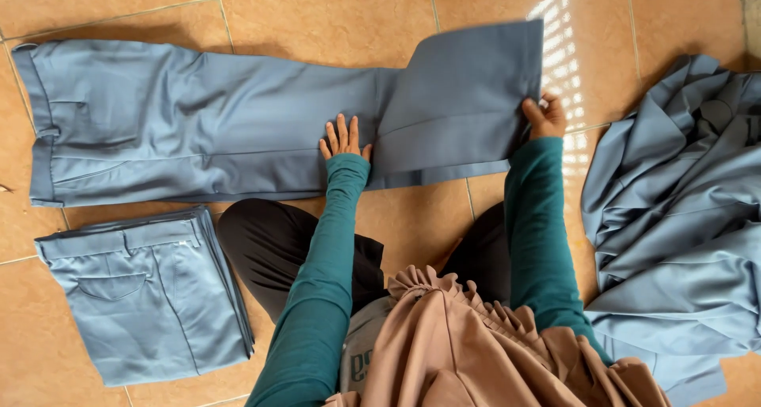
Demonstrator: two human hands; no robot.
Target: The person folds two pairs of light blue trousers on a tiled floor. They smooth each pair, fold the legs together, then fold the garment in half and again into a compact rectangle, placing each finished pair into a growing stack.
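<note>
The left hand (344,140) lies flat, fingers spread wide, pinning the grey-blue trousers (198,122) at about the knee, and the right hand (545,118) pinches the hem end (468,98), lifted and swinging over. The trousers stretch across the tiled floor (333,15), waistband far left, legs stacked one on the other. The risk here: if the pinning palm slides, the crease would likely wander and the lower leg land crooked; a loose pinch at one corner could let the other layer sag and bunch. The cloth looks smooth, crisp and matte, with a sharp hem. A folded pair (151,296) sits just below the waistband, and a heap of matching garments (674,217) lies at right
</note>
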